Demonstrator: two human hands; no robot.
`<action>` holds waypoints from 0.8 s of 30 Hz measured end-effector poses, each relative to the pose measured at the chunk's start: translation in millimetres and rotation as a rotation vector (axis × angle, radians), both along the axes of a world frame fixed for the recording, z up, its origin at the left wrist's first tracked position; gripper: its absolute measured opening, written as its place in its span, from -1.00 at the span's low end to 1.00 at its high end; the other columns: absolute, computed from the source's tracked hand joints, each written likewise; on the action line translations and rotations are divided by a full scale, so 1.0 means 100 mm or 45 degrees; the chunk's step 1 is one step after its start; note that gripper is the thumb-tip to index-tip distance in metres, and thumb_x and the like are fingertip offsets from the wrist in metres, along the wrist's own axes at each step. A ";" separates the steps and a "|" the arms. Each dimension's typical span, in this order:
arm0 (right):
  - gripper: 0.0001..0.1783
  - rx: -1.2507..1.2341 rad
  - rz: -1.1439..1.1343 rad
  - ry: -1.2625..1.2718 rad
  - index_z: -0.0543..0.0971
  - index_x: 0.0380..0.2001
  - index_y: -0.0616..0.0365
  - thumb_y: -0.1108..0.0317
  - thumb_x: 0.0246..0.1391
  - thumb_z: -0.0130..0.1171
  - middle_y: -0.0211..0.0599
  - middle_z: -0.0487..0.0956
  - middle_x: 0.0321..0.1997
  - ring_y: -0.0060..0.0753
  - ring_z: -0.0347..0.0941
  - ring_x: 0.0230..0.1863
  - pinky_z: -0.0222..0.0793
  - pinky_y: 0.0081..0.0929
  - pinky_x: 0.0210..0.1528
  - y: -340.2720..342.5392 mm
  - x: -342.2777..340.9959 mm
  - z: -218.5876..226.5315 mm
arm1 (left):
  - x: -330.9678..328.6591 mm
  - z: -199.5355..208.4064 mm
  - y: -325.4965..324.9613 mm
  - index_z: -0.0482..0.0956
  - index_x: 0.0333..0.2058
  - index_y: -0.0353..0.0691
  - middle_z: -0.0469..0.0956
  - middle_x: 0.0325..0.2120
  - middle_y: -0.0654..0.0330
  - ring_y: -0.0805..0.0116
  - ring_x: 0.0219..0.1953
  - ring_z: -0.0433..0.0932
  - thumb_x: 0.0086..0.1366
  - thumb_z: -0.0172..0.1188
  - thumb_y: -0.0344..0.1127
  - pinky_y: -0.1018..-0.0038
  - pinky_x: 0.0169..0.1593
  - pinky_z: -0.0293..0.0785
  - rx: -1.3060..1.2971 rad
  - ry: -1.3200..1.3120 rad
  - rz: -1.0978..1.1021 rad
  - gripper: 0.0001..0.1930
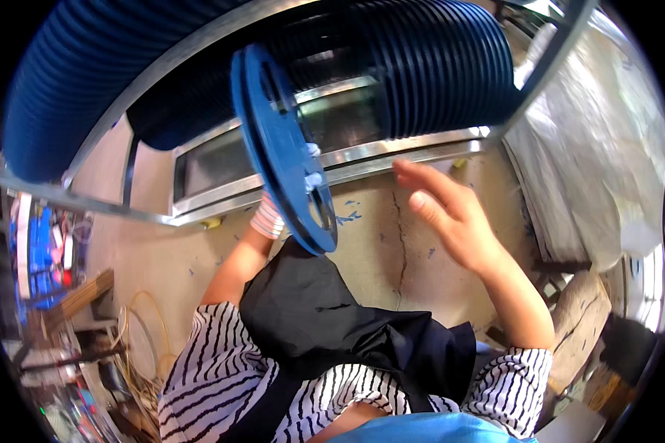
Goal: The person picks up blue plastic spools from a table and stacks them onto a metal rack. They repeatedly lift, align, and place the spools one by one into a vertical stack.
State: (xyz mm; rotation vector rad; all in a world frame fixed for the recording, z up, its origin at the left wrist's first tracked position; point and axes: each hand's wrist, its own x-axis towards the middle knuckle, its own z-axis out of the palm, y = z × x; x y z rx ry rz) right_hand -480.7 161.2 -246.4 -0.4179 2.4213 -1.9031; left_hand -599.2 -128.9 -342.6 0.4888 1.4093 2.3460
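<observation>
No lettering, labels, numbers or signs can be read. None is made out on the blue grooved wheel [279, 151] or pale sheeting [591, 148]; left-side clutter [48, 255] too blurred to be read.

From my distant post I see the wheel [277, 155] in a clear medium blue, with a black line in its rim. On the left hand [268, 215] the covering [267, 224] is whitish with pinkish stripes. The ribbed rolls [447, 70] look darker blue, almost black in shadow. The frame [414, 153] is silvery grey, the floor [366, 273] beige with blue flecks [349, 216]. The shirt [218, 351] is white with wavy black stripes; the apron [295, 314] is black.
</observation>
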 end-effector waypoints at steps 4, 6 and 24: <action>-0.48 0.121 0.027 -0.318 0.35 0.20 0.26 0.25 0.24 0.07 -0.08 0.43 0.21 -0.20 0.38 0.21 0.27 -0.34 0.23 0.25 0.60 -0.23 | -0.13 0.13 0.20 0.42 0.09 -0.27 0.55 -0.06 0.16 0.32 0.01 0.52 0.13 0.39 -0.34 0.36 0.08 0.50 -0.296 0.186 0.196 -0.45; -0.49 0.055 -0.096 -0.420 0.37 0.19 0.23 0.26 0.22 0.10 -0.10 0.43 0.22 -0.22 0.38 0.21 0.29 -0.35 0.21 0.38 0.85 -0.41 | -0.26 0.16 0.27 0.41 0.10 -0.29 0.55 -0.05 0.14 0.29 0.03 0.51 0.13 0.37 -0.37 0.33 0.10 0.49 -0.303 0.171 0.148 -0.45; -0.56 0.162 -0.230 -0.367 0.45 0.12 0.13 0.24 0.20 0.13 -0.08 0.31 0.32 -0.16 0.43 0.16 0.40 -0.37 0.11 0.61 0.98 -0.72 | -0.97 -0.15 0.95 0.47 -0.12 -0.15 0.48 -0.37 0.34 0.44 -0.30 0.47 0.07 0.44 -0.31 0.44 -0.20 0.51 -0.390 0.120 0.164 -0.58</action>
